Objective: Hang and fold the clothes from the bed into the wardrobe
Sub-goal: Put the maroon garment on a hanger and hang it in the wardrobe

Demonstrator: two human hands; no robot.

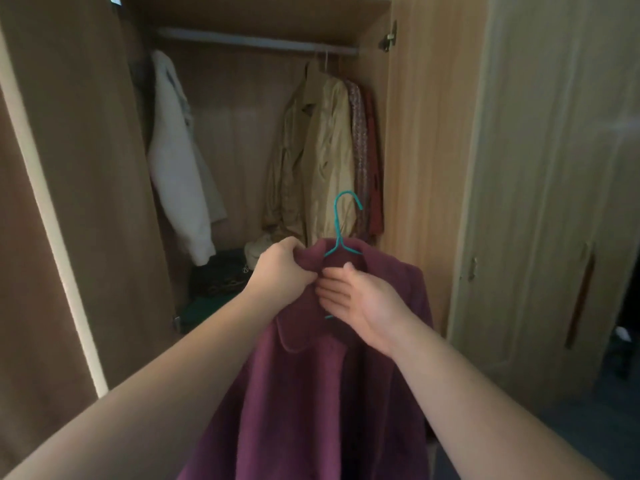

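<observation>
A purple coat [311, 393] hangs on a teal wire hanger [341, 223] in front of the open wardrobe. My left hand [282, 265] grips the coat's collar at its left shoulder. Inside the coat's neck opening, my right hand [349, 296] curls its fingers round the fabric by the hanger's lower wire. The hanger's hook points up, well below the metal rail [256, 39] at the wardrobe's top.
A white jacket [176, 161] hangs at the rail's left, a beige coat [311, 154] and patterned red garments [367, 157] at its right, leaving a gap between. Dark folded clothes [214, 275] lie on the wardrobe floor. An open door [69, 202] stands left, a closed one [540, 202] right.
</observation>
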